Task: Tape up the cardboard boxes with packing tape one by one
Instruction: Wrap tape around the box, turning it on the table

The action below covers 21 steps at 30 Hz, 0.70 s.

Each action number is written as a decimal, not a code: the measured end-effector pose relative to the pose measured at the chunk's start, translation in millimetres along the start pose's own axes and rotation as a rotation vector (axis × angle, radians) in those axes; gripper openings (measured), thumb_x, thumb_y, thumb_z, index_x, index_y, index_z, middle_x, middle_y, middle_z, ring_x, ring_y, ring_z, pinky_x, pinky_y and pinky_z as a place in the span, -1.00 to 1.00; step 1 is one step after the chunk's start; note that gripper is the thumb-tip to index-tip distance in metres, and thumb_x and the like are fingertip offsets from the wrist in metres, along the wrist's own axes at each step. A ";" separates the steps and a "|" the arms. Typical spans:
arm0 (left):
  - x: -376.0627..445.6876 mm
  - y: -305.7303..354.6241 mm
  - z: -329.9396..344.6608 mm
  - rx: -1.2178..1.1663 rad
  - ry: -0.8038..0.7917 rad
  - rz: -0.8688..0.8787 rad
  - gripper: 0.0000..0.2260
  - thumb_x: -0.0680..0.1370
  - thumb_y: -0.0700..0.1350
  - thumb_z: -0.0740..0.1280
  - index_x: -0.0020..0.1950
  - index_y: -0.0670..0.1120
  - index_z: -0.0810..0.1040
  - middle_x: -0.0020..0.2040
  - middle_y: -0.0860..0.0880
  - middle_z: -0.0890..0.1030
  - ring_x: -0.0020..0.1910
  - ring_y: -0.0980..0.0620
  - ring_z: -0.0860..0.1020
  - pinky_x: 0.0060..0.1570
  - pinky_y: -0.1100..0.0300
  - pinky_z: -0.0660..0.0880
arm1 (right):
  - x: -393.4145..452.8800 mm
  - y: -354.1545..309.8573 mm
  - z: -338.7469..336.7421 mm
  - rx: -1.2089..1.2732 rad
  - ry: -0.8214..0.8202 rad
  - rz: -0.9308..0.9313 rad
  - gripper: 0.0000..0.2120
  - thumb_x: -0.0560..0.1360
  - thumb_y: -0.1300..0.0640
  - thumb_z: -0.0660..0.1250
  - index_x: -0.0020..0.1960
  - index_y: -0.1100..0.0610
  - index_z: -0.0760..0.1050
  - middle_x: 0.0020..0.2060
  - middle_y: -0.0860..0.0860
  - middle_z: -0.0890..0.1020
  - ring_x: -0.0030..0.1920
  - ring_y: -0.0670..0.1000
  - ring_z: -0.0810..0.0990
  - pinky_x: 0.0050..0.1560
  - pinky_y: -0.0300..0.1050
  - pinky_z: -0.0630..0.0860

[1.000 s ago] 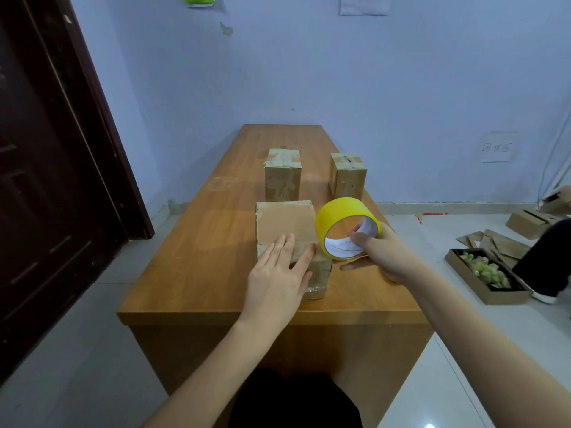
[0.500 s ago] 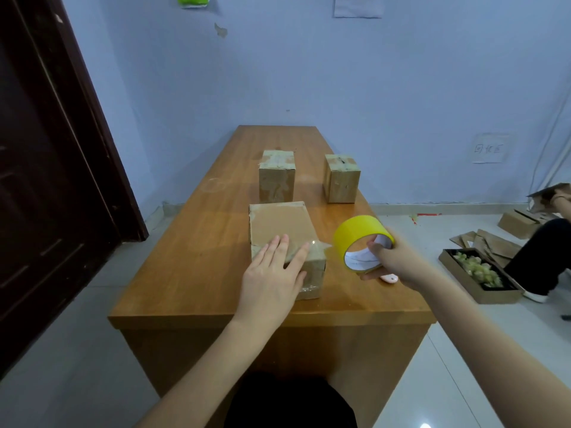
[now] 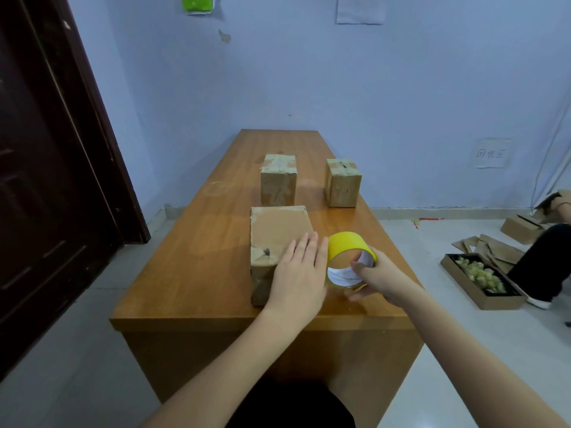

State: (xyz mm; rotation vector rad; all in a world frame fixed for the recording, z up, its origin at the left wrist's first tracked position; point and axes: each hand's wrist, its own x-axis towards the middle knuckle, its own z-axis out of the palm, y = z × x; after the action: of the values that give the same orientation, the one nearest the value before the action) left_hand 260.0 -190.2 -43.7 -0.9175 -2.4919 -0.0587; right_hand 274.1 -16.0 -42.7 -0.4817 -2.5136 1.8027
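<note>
Left hand (image 3: 298, 281) flat, hiding box (image 3: 275, 236) corner; right hand (image 3: 375, 278) grips tape roll (image 3: 347, 257).

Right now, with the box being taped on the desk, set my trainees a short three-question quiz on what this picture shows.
1. True or false: the left hand lies flat, fingers straight, on the large brown cardboard box nearest the person.
2. How many cardboard boxes stand on the long wooden table?
3. The right hand has its grip on which thing? A) a pair of scissors B) the yellow roll of packing tape C) a marker pen

Key
1. True.
2. Three: the large one, plus the small box at back left and the small box at back right.
3. B.
</note>
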 end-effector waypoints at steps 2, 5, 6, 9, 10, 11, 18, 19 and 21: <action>1.5 2.9 4.6 0.048 -0.019 -0.017 -0.38 0.60 -0.06 0.20 0.52 -0.23 -0.05 0.53 -0.20 0.03 0.51 -0.14 0.01 0.46 0.04 -0.12 | -0.6 -0.7 0.2 -0.018 0.000 0.018 -0.80 0.62 0.19 0.17 0.23 0.12 0.30 0.10 0.18 0.50 -0.39 0.12 0.68 -0.45 -0.11 0.58; 1.9 3.2 4.8 0.041 -0.005 -0.027 -0.39 0.59 -0.11 0.24 0.52 -0.24 -0.01 0.53 -0.20 0.07 0.51 -0.14 0.04 0.46 0.04 -0.10 | -3.6 -1.5 -0.3 -0.069 -0.001 0.011 -0.92 0.63 0.16 0.16 0.12 0.12 0.33 0.00 0.17 0.54 -0.33 0.16 0.68 -0.32 0.01 0.64; 1.2 2.4 5.7 0.030 0.003 -0.027 -0.40 0.60 -0.13 0.23 0.52 -0.24 0.00 0.53 -0.19 0.07 0.51 -0.13 0.04 0.46 0.05 -0.11 | -5.1 -2.2 -0.6 -0.082 -0.010 0.001 -0.97 0.63 0.16 0.15 0.06 0.11 0.33 -0.05 0.17 0.55 -0.34 0.15 0.68 -0.31 0.02 0.64; -2.7 -4.3 4.0 -0.062 0.047 -0.047 -0.44 0.62 -0.11 0.19 0.53 -0.20 0.01 0.53 -0.15 0.08 0.52 -0.08 0.03 0.45 0.12 -0.12 | -8.4 -3.9 -2.4 -0.038 -0.030 -0.041 -0.96 0.62 0.16 0.18 0.00 0.13 0.35 -0.06 0.16 0.52 -0.33 0.14 0.67 -0.37 -0.03 0.63; -2.9 -7.5 -0.3 -0.133 0.086 -0.071 -0.44 0.62 -0.07 0.19 0.53 -0.19 0.03 0.53 -0.13 0.09 0.51 -0.06 0.04 0.44 0.16 -0.12 | -9.1 -5.9 -2.6 -0.007 -0.026 -0.065 -0.95 0.61 0.16 0.21 -0.01 0.14 0.38 -0.07 0.15 0.51 -0.29 0.13 0.66 -0.36 -0.04 0.63; -2.4 -10.3 -6.9 -0.219 0.130 -0.103 -0.43 0.60 -0.03 0.21 0.53 -0.18 0.07 0.53 -0.11 0.12 0.51 -0.04 0.07 0.42 0.20 -0.11 | -9.6 -8.2 -2.5 0.030 -0.012 -0.093 -0.95 0.59 0.16 0.25 -0.03 0.13 0.41 -0.07 0.13 0.51 -0.24 0.09 0.65 -0.34 -0.06 0.63; -9.3 -26.4 -28.9 -0.595 0.327 -0.277 -0.41 0.51 -0.02 0.36 0.49 -0.07 0.23 0.47 0.04 0.27 0.45 0.07 0.23 0.32 0.13 0.28 | -17.8 -37.4 5.4 0.222 -0.012 -0.260 -0.71 0.39 0.07 0.51 0.05 -0.08 0.51 -0.06 -0.05 0.66 -0.11 -0.15 0.67 -0.28 -0.28 0.58; -13.5 -29.0 -26.4 -0.655 0.329 -0.307 -0.41 0.51 -0.01 0.36 0.49 -0.05 0.23 0.47 0.05 0.28 0.44 0.08 0.25 0.32 0.13 0.30 | -19.8 -38.3 7.3 0.202 -0.056 -0.245 -0.65 0.38 0.04 0.52 0.10 -0.10 0.48 -0.01 -0.05 0.65 -0.06 -0.11 0.67 -0.22 -0.20 0.61; -21.6 -32.3 -21.5 -0.780 0.331 -0.369 -0.40 0.50 0.00 0.36 0.49 -0.03 0.23 0.46 0.05 0.30 0.42 0.08 0.29 0.31 0.15 0.32 | -22.6 -37.6 13.1 0.163 -0.107 -0.214 -0.59 0.38 0.00 0.51 0.16 -0.09 0.44 0.05 -0.05 0.63 -0.01 -0.09 0.66 -0.13 -0.10 0.64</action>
State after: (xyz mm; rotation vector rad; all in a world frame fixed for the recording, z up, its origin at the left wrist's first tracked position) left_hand 263.3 -232.5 -30.5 -0.6195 -2.2784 -1.2600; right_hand 284.1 -44.7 -8.5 -0.1087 -2.3475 1.9724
